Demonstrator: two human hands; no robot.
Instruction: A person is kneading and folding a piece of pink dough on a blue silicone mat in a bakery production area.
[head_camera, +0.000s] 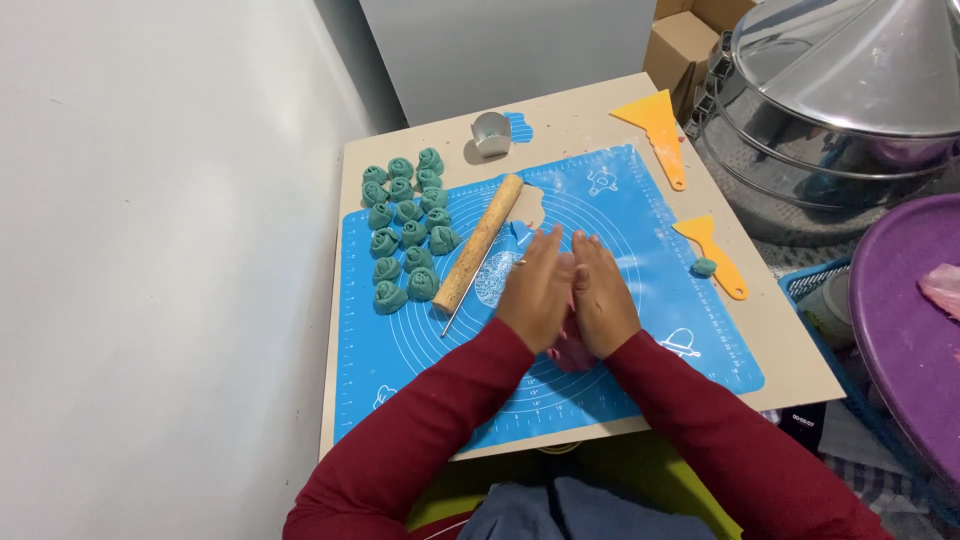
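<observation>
My left hand (535, 290) and my right hand (602, 295) lie side by side, fingers flat and together, over the middle of a blue silicone mat (660, 300). Both press on a lump of pink dough (572, 352), which shows only below my palms. A wooden rolling pin (480, 242) lies slanted just left of my left hand, with a thin metal skewer (465, 298) beside it. Several green rose-shaped dough pieces (408, 228) sit in rows at the mat's left side. A flat piece of pale dough (528, 205) lies beyond my fingertips.
Two orange scrapers (655, 130) (712, 250) lie on the right, with a small green dough ball (704, 267) by the nearer one. A round metal cutter (491, 133) stands at the board's far edge. A steel steamer (840, 110) and purple tub (905, 320) stand right.
</observation>
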